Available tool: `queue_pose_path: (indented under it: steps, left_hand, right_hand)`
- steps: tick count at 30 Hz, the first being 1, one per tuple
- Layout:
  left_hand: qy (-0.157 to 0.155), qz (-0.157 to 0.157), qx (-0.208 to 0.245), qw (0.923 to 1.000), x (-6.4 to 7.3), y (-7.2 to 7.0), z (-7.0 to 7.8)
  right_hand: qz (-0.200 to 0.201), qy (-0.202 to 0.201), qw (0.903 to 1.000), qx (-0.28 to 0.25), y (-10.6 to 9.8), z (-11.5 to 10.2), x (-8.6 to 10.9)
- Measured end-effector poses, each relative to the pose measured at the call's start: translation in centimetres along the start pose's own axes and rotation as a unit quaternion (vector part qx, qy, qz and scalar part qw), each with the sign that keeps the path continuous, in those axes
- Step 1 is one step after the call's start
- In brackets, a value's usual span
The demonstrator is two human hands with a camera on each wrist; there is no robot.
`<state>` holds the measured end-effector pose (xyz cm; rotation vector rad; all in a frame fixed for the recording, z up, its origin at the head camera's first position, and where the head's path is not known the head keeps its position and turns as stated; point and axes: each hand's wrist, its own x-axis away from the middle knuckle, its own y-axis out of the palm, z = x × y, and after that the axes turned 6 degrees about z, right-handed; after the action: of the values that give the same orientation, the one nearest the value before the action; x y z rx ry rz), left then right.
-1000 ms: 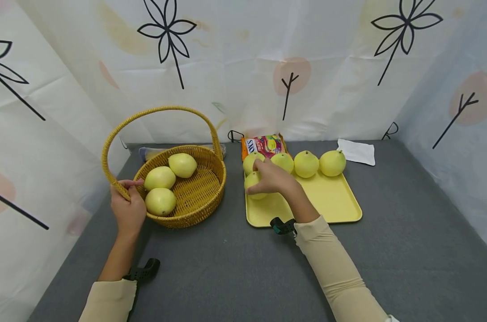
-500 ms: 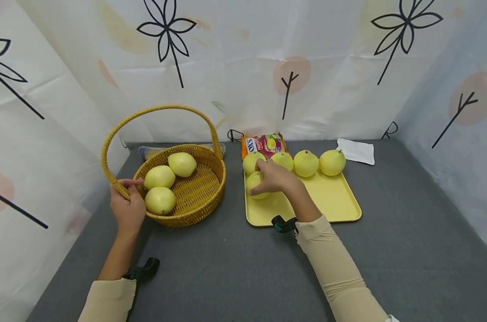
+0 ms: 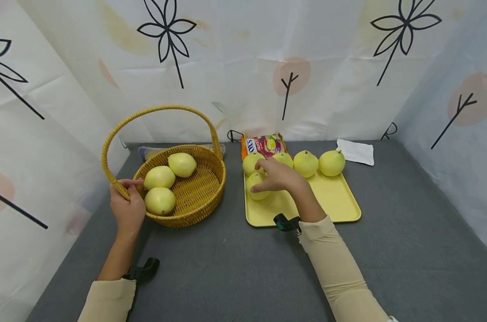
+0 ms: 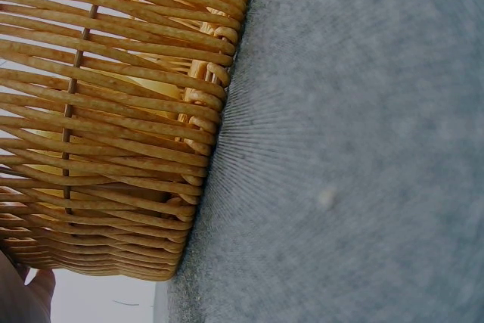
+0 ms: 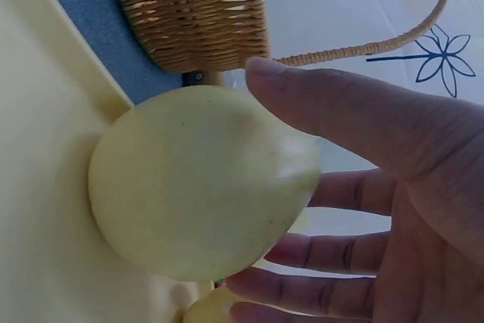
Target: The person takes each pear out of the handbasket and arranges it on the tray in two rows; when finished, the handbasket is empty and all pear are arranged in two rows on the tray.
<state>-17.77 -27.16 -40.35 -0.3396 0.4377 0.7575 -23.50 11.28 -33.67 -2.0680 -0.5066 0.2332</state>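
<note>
In the head view my left hand (image 3: 128, 208) grips the left rim of the yellow wicker basket (image 3: 199, 214) at the handle's base. The basket wall (image 4: 113, 126) fills much of the left wrist view. Three pale yellow-green fruits (image 3: 159, 177) lie in the basket's left and back part. My right hand (image 3: 281, 176) is over the yellow tray (image 3: 328, 205), around a fruit (image 3: 256, 188) at its left side. Up close, this fruit (image 5: 197, 179) tapers like a small pomelo; thumb and fingers are spread loosely about it, and contact is unclear.
Several like fruits (image 3: 306, 163) line the tray's back edge. Behind them lies an orange and purple snack packet (image 3: 265, 145). A white cloth (image 3: 356, 152) is at the back right; a partly hidden packet (image 3: 148, 152) is behind the basket. Printed curtains enclose the grey table (image 3: 227, 273).
My right hand has drawn slightly rightward, showing more of the front-left fruit, which stays on the tray. The left hand and basket have stayed put.
</note>
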Motion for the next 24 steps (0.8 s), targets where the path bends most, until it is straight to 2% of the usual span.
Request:
queue_pose_path:
  steps: [9,15,20,24]
  left_hand:
    - [-0.010,0.000,-0.013,0.9999,-0.1,-0.4,0.0]
    - [-0.005,0.000,-0.011,0.9999,0.0,-0.4,-0.2]
    - [-0.001,-0.004,0.001,1.0000,0.5,-0.4,1.5]
    - [0.004,-0.008,0.011,0.9999,0.8,-0.4,2.9]
  right_hand:
    - [0.081,-0.025,0.9963,-0.013,0.4,-2.5,-0.4]
    - [0.121,-0.053,0.9900,-0.050,1.1,-4.4,-1.4]
    - [0.132,-0.087,0.9859,-0.054,2.2,-6.3,-3.5]
    - [0.122,-0.111,0.9862,-0.018,3.7,-7.8,-5.4]
